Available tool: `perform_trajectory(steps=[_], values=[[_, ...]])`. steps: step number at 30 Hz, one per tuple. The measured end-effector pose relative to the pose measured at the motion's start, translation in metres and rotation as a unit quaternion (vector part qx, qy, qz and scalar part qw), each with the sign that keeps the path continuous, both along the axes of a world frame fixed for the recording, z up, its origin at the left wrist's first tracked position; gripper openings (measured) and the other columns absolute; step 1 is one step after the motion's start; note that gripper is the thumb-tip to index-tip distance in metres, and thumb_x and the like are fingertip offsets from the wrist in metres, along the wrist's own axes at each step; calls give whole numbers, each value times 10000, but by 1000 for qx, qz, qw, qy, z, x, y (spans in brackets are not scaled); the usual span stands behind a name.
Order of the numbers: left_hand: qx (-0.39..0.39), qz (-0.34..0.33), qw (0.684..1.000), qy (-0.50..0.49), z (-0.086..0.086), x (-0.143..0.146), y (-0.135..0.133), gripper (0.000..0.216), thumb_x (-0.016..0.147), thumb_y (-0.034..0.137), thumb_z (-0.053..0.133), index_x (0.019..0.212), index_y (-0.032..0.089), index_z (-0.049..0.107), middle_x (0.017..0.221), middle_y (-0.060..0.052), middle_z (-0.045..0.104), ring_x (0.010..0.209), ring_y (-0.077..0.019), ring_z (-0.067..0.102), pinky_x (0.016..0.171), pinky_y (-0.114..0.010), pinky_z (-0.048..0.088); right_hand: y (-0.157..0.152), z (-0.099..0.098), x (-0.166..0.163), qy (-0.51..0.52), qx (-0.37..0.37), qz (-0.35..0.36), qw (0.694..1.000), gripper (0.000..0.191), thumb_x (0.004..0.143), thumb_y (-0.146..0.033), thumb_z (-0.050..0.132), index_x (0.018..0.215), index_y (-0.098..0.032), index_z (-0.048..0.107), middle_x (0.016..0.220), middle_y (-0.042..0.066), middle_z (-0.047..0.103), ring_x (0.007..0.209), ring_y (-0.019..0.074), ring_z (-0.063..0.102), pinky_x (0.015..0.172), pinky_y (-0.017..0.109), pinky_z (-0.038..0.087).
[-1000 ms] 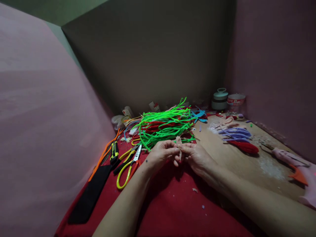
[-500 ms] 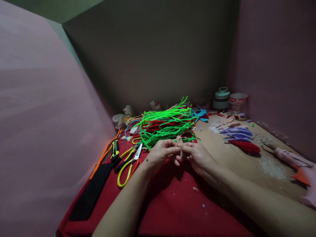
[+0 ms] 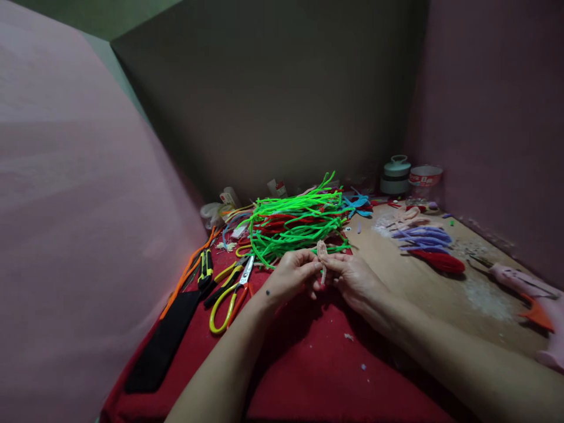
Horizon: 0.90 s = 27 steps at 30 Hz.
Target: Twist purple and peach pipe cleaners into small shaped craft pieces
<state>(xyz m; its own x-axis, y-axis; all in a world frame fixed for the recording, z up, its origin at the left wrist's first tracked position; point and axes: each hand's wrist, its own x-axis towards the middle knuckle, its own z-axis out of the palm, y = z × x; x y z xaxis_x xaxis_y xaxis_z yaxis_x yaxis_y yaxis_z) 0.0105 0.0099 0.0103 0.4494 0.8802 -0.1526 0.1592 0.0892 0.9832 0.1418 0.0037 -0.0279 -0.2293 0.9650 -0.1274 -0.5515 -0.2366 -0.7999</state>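
Note:
My left hand (image 3: pixel 291 276) and my right hand (image 3: pixel 355 279) meet over the red cloth (image 3: pixel 308 364), fingertips pinched together on a small pale pink pipe-cleaner piece (image 3: pixel 322 257) that stands upright between them. Just beyond my fingers lies a heap of neon green pipe cleaners (image 3: pixel 297 223) mixed with red ones. Yellow-handled scissors (image 3: pixel 231 291) lie left of my left hand.
A black and yellow utility knife (image 3: pixel 204 268), an orange pipe cleaner (image 3: pixel 185 276) and a black strip (image 3: pixel 161 346) lie at the left. Purple (image 3: pixel 423 238) and red pipe cleaners (image 3: pixel 438 262) rest on the wooden board at right. Containers (image 3: pixel 394 176) stand at the back; pink panels enclose the desk.
Both hands stay pinched on the pink piece and shift only slightly; the view has drifted a little.

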Motion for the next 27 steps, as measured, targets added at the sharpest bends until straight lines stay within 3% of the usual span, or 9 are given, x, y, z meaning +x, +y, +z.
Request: perform_trajectory(steps=[4, 9, 27], values=[[37, 19, 999, 30, -2, 5, -1, 265, 750, 393, 564, 723, 155, 449, 485, 27, 542, 377, -84, 501, 363, -185, 428, 2, 0, 1, 30, -28, -6, 999, 224, 555, -292, 734, 518, -130, 584, 412, -18, 516, 361, 81, 441, 420, 237, 323], [31, 0, 999, -31, -10, 6, 3, 249, 774, 389, 536, 743, 163, 436, 544, 33, 545, 423, -98, 523, 393, -220, 459, 2, 0, 1, 49, -24, 21, 998, 219, 598, -291, 718, 538, -129, 583, 436, 1, 540, 374, 120, 498, 434, 276, 404], [33, 22, 997, -59, -10, 5, 4, 237, 732, 322, 600, 743, 149, 439, 590, 19, 560, 449, -98, 534, 413, -239, 479, 5, -3, -1, 105, -26, 20, 994, 189, 629, -266, 717, 581, -130, 596, 505, 2, 556, 418, 108, 488, 424, 263, 407]])
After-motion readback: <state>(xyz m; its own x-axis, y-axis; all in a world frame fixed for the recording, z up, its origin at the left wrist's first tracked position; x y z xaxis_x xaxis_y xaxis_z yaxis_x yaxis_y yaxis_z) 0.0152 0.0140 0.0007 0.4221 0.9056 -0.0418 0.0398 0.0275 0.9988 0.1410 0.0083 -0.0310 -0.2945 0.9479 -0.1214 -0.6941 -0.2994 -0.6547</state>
